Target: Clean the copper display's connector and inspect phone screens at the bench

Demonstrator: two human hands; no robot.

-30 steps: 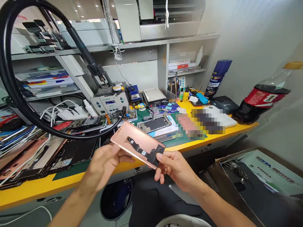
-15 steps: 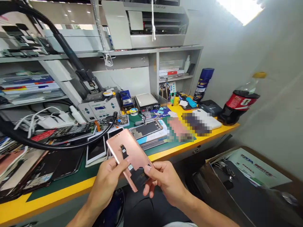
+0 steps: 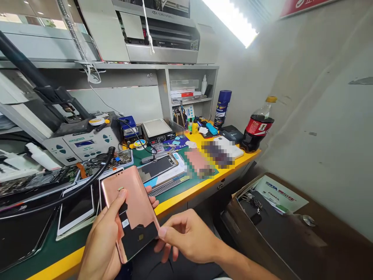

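Note:
A rose-gold phone housing [image 3: 136, 194] with a black lower section is held up in front of the bench's near edge. My left hand [image 3: 106, 229] wraps around its left side, the thumb lying on its face and fingertips showing past the right edge. My right hand [image 3: 189, 235] pinches the housing's lower right edge between thumb and index finger, with the other fingers curled below. Behind the housing, a phone frame [image 3: 159, 168] rests on a white and blue box. White-framed screens [image 3: 77, 206] lie to its left.
A black hose [image 3: 96, 177] arches over the bench at left. Farther back stand a grey control unit [image 3: 84, 144], a blue spray can [image 3: 223, 107] and a cola bottle [image 3: 258, 128]. A cardboard box [image 3: 274, 229] sits at lower right.
The view has swung right. The housing is now more upright, and its black lower section shows more. My left hand has shifted to a fuller hold, its fingers reaching round behind.

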